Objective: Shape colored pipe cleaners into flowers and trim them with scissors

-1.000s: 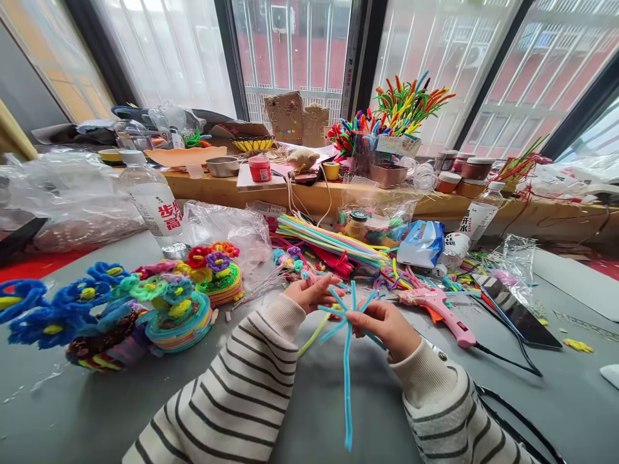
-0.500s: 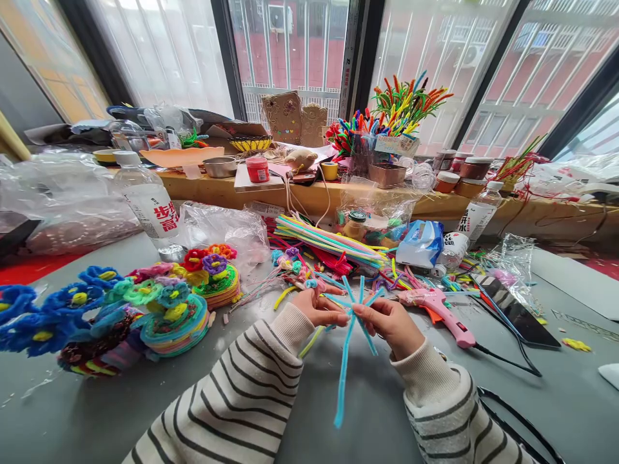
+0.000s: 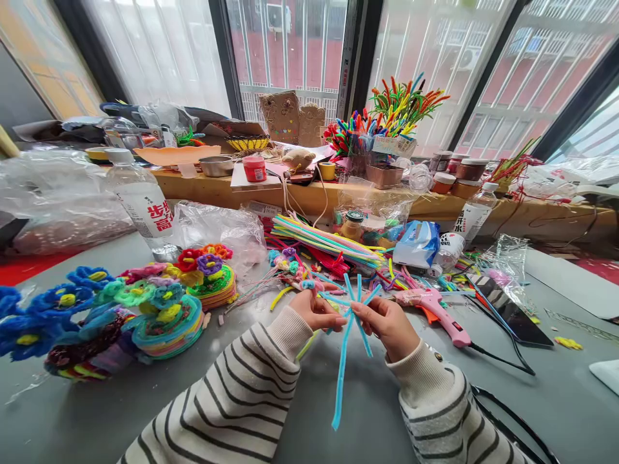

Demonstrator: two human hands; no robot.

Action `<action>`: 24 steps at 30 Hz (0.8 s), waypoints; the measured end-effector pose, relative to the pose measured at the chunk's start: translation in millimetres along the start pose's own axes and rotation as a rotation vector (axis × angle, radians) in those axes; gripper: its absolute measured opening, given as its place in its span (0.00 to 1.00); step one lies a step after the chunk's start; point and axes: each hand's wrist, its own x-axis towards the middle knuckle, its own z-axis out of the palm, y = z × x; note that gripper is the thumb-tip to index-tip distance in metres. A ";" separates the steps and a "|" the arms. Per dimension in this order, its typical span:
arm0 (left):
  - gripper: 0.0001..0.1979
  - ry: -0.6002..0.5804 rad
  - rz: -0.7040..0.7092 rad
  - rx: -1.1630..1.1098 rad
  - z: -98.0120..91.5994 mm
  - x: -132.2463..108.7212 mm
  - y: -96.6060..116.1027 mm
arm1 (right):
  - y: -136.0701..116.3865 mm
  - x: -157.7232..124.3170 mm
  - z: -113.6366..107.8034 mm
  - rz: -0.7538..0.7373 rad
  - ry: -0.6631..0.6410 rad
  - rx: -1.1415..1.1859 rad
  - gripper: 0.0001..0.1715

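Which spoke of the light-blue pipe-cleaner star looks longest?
The spoke ending lowest in the picture; the other visible spokes look clearly shorter.

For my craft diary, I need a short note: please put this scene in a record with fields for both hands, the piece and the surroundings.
Left hand: fingertips beside centre of light-blue star; grip unclear
Right hand: pinches star near its centre
Star: crossed stems, one longer, pointing down
Right side: pink glue gun
Left side: flower-topped striped pieces
Behind: pastel stem bundle
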 end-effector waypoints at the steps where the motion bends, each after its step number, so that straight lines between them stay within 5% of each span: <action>1: 0.32 0.013 0.011 0.000 0.1 0.0 -0.2 | -1.3 -0.3 -0.3 -0.013 0.003 -0.013 0.19; 6: 0.27 0.133 0.065 -0.064 -5.8 1.3 2.9 | -4.6 0.3 -6.6 -0.018 -0.061 -0.137 0.21; 12: 0.22 -0.012 0.029 -0.100 -10.3 2.8 3.3 | -6.3 0.2 -7.1 -0.009 -0.099 -0.121 0.19; 20: 0.13 0.151 0.068 -0.013 -8.1 -4.4 17.6 | -6.0 -1.2 -7.6 -0.100 -0.189 -0.205 0.14; 24: 0.11 0.107 0.040 -0.026 -4.8 -4.4 17.0 | -2.8 -1.7 -5.0 -0.120 -0.227 -0.258 0.15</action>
